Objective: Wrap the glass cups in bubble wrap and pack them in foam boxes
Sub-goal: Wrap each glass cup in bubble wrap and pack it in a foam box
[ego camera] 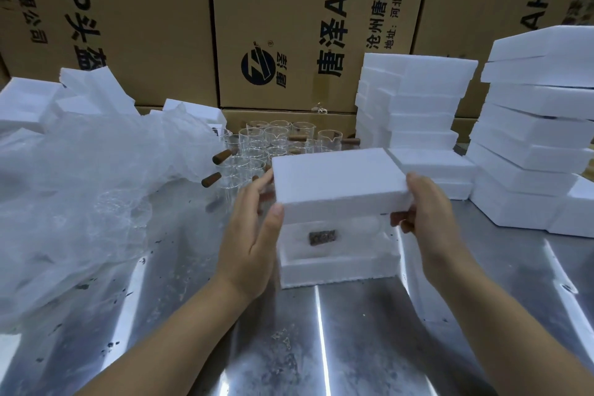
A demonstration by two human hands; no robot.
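Note:
Both hands hold a white foam lid [337,180] a little above an open foam box base [337,267] on the steel table. My left hand [254,235] grips the lid's left end, my right hand [427,215] its right end. Inside the base lies a wrapped glass cup [347,235], its brown handle showing through the wrap. Several bare glass cups with brown wooden handles [266,145] stand behind the lid. A crumpled heap of bubble wrap [80,186] lies at the left.
Stacks of white foam boxes [527,138] rise at the right and back right [414,100], with loose foam pieces [29,103] at the far left. Large cardboard cartons [289,26] wall off the back. The steel table [321,347] reflects light near me.

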